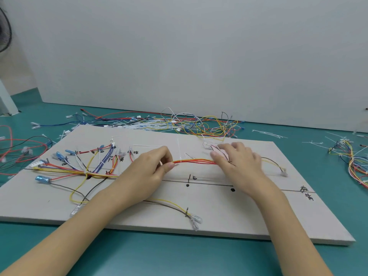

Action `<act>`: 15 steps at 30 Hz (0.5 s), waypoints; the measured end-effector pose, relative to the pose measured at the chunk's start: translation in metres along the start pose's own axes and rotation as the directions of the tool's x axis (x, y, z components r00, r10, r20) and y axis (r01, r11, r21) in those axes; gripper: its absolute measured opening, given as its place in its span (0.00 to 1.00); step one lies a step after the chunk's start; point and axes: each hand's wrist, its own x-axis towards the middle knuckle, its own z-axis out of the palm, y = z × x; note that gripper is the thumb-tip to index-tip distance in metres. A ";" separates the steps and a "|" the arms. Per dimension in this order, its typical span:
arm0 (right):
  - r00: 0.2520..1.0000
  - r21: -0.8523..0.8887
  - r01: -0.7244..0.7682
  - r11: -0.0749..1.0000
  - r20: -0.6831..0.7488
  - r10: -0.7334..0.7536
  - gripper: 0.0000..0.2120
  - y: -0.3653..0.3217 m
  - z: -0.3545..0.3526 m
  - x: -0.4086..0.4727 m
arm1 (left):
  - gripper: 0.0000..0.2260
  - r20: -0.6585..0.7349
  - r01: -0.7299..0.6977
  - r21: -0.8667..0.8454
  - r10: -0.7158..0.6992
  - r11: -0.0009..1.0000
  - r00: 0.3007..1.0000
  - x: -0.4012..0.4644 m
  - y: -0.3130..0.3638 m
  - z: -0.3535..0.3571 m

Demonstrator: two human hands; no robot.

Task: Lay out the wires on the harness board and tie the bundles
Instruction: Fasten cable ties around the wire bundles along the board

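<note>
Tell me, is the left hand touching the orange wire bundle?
Touching. The head view shows the left hand pinching the end of the wire bundle between its fingertips.

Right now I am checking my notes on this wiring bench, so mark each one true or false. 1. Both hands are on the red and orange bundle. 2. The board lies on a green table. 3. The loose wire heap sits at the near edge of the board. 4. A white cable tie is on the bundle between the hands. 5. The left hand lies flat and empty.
1. True: the left hand and right hand are on the red and orange bundle.
2. True: the board lies on the green table.
3. False: the wire heap is behind the far edge.
4. True: white cable tie.
5. False: it pinches the bundle.
</note>
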 end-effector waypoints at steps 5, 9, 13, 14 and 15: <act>0.973 0.147 0.192 0.970 0.098 -0.208 0.17 -0.010 0.010 -0.005 | 0.04 0.011 -0.027 0.058 0.026 0.998 1.000 0.000 0.001 -0.004; 0.976 0.195 0.208 0.958 0.023 -0.217 0.08 -0.007 0.010 0.000 | 0.03 0.001 -0.033 0.073 0.033 0.997 0.999 0.004 0.000 -0.016; 0.983 0.203 0.178 0.963 -0.071 -0.167 0.10 -0.007 0.012 0.003 | 0.23 0.101 0.189 0.179 -0.209 0.966 0.973 0.007 -0.020 -0.043; 0.986 0.216 0.166 0.962 -0.070 -0.154 0.06 -0.008 0.012 0.002 | 0.26 0.128 0.265 0.196 -0.293 0.944 0.948 0.005 -0.027 -0.053; 0.988 0.227 0.152 0.962 -0.068 -0.140 0.08 -0.010 0.011 0.001 | 0.27 0.161 0.331 0.217 -0.368 0.919 0.916 0.003 -0.035 -0.063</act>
